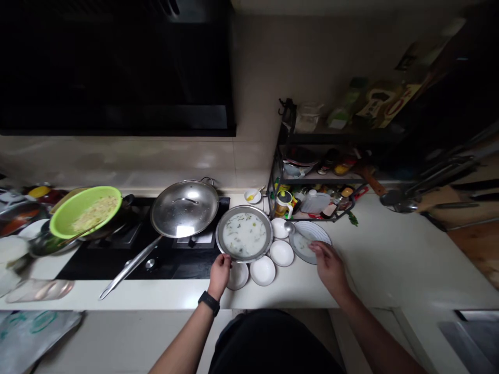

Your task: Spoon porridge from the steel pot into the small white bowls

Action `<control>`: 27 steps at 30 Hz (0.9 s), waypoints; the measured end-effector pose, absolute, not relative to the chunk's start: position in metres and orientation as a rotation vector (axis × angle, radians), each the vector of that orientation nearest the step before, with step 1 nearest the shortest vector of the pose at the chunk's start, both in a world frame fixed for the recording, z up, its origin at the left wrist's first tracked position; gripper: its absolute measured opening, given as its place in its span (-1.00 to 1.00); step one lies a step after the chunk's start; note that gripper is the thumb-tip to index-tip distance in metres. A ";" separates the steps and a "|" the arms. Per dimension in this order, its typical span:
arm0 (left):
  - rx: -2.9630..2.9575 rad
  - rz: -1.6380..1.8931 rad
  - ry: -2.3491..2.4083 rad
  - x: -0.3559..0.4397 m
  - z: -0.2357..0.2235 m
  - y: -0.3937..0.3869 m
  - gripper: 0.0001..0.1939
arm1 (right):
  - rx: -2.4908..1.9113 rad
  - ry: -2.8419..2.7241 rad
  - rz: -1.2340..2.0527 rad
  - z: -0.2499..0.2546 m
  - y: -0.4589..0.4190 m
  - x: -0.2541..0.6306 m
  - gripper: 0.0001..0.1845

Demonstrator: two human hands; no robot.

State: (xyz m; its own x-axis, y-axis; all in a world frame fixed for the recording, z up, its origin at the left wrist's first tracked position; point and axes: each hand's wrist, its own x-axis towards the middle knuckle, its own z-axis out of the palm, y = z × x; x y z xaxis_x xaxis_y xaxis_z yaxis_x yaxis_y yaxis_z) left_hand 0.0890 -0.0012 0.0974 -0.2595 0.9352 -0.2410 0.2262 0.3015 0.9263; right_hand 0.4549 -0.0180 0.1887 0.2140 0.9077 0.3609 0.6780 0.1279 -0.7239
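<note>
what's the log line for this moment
left hand: at rim of steel dish of soup | right hand: over edge of white plate

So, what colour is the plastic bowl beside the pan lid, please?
The plastic bowl is lime green, clearest in the head view.
</note>
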 end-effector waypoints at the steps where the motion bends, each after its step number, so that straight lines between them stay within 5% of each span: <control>1: 1.081 1.027 1.729 0.088 0.097 0.002 -0.58 | -1.653 -1.464 0.324 0.186 -0.020 0.465 -0.61; 13: 1.131 0.984 1.939 0.075 0.082 0.013 -0.72 | -1.813 -1.085 0.543 0.142 -0.041 0.500 -0.53; 20: 1.132 0.896 1.950 0.080 0.086 0.010 -0.73 | -1.501 -0.380 0.743 0.140 -0.041 0.510 -0.58; 27: 1.154 0.758 1.987 0.079 0.087 0.011 -0.74 | -1.389 -0.278 0.780 0.146 -0.043 0.523 -0.58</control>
